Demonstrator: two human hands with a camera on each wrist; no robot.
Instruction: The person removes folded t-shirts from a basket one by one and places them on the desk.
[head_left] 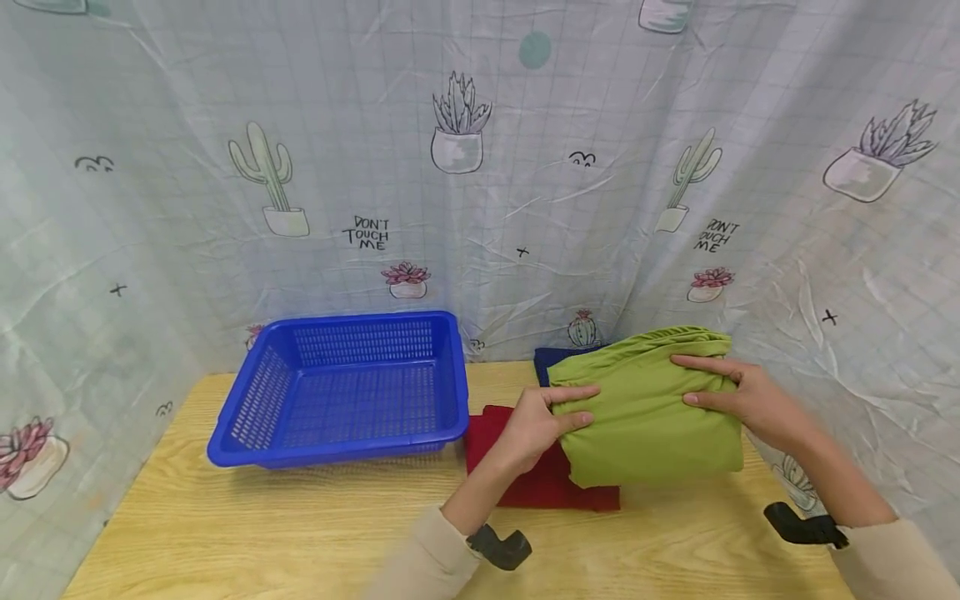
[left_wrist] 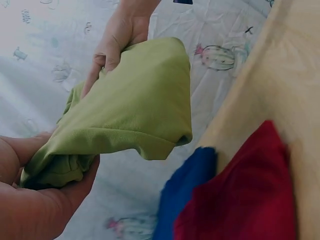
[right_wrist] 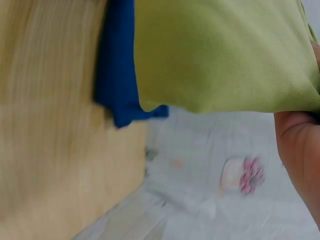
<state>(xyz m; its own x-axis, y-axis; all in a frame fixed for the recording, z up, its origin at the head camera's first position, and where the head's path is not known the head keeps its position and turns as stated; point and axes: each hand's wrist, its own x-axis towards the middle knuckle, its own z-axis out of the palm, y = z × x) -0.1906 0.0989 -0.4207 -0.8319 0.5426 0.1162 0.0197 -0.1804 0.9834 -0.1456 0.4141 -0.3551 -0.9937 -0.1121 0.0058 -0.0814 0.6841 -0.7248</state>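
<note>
Both hands hold up a folded green cloth (head_left: pixel 648 417), which looks like a garment, over the right part of the table. My left hand (head_left: pixel 534 423) grips its left edge, with thumb and fingers on either side of the fabric in the left wrist view. At the opposite edge, my right hand (head_left: pixel 757 404) pinches the cloth. Gathered folds run along the top, while the lower part hangs smooth. Beneath and to the left lies a folded red cloth (head_left: pixel 551 483), partly hidden by the green one. A dark blue cloth (right_wrist: pixel 117 70) shows behind it.
A blue plastic basket (head_left: pixel 337 450) with mesh walls stands on the left of the wooden table (head_left: pixel 300 533), with nothing inside. A pale curtain (head_left: pixel 510 192) printed with cacti hangs behind and along both sides of the table.
</note>
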